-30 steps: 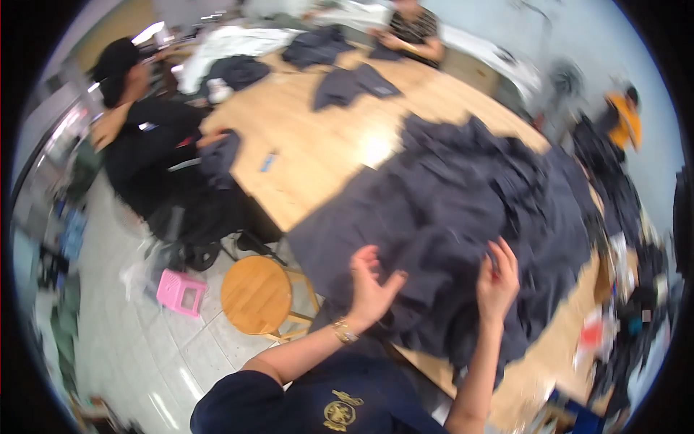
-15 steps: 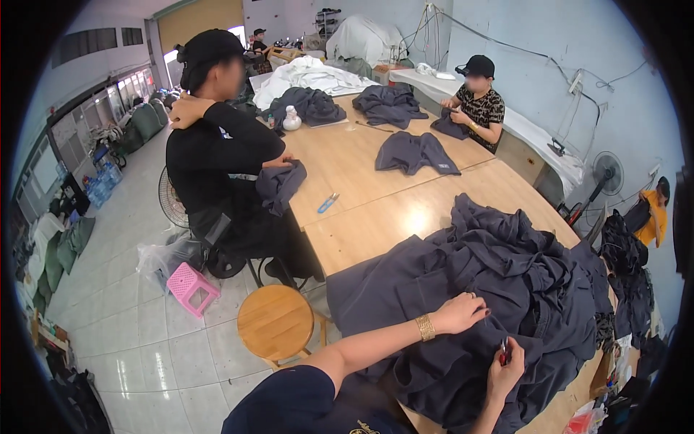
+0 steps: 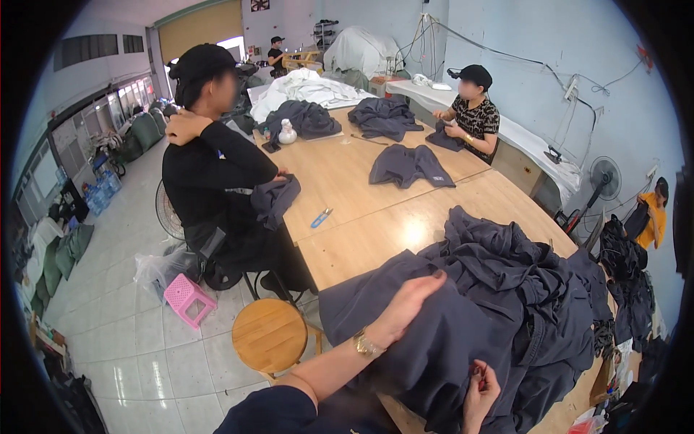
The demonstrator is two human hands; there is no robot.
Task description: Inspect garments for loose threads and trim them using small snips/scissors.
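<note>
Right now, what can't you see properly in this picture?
All in the head view:
Small red object: mostly hidden by the right hand.
Wooden tabletop under the dark gray garments: covered by cloth.
Navy sleeve: cut off by the lower edge.
Yellow-shirted person's fingers: too small.

Garment workshop: dark garment pile, wooden table, co-workers with cloth.

From here, the garment heap lies on the near end of the surface; a stool stands left (down on the floor), thread snips behind-left.
</note>
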